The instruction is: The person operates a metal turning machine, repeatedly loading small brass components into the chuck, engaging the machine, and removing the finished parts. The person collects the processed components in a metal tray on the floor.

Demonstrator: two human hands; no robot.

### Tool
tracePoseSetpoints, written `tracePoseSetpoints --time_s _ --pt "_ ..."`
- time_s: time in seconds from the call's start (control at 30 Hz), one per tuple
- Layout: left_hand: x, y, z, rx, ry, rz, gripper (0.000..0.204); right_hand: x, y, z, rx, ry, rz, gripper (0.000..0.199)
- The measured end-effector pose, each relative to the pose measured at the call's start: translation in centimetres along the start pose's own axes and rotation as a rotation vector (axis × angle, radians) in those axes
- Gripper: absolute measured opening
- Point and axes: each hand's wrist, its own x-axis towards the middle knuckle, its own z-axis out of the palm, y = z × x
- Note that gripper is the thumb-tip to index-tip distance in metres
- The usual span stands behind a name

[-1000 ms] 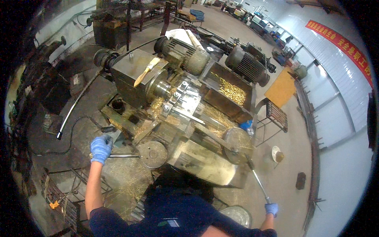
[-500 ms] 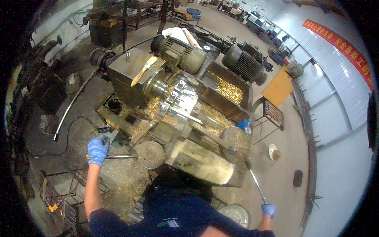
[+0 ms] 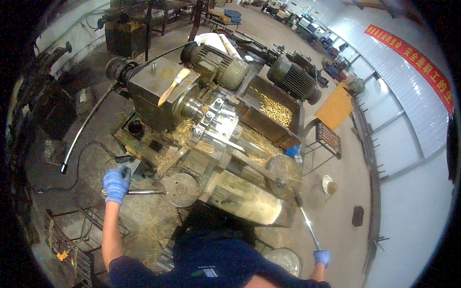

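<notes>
My left hand (image 3: pixel 116 185), in a blue knit glove, is closed around the outer end of a metal lever (image 3: pixel 146 192) that sticks out from a round handwheel (image 3: pixel 180 190) on a lathe. Far to the right, my right hand (image 3: pixel 321 258), also gloved, closes on the end of a long shiny lever (image 3: pixel 309 224). That lever runs up to a larger round wheel (image 3: pixel 284 175). Between the wheels stands the tool post (image 3: pixel 218 124), its metal tool holders facing the lathe chuck (image 3: pixel 192 106). Brass-coloured chips cover the bed around it.
On the headstock (image 3: pixel 156 81) lies a wooden-handled paintbrush (image 3: pixel 174 87). A metal trough (image 3: pixel 249 113) behind the tool post holds small brass pieces (image 3: pixel 275 111). Motors (image 3: pixel 293 79) stand beyond it. A long bar (image 3: pixel 86 129) angles down at left. A rack (image 3: pixel 326 135) stands at right.
My right hand and the end of its lever have shifted slightly down and to the left. My left hand keeps its hold. The whole view has slid a little.
</notes>
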Motion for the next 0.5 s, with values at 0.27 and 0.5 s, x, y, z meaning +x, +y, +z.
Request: tracePoseSetpoints --time_s 0.27,0.5 --pt "0.0 0.0 -0.3 -0.033 -0.015 -0.013 0.022 -2.4 -0.2 -2.0 0.026 -0.036 0.048 0.039" --pt "-0.4 1.0 -1.5 -0.084 -0.003 -0.009 0.022 -4.2 -0.3 -2.8 0.074 -0.049 -0.008 0.038"
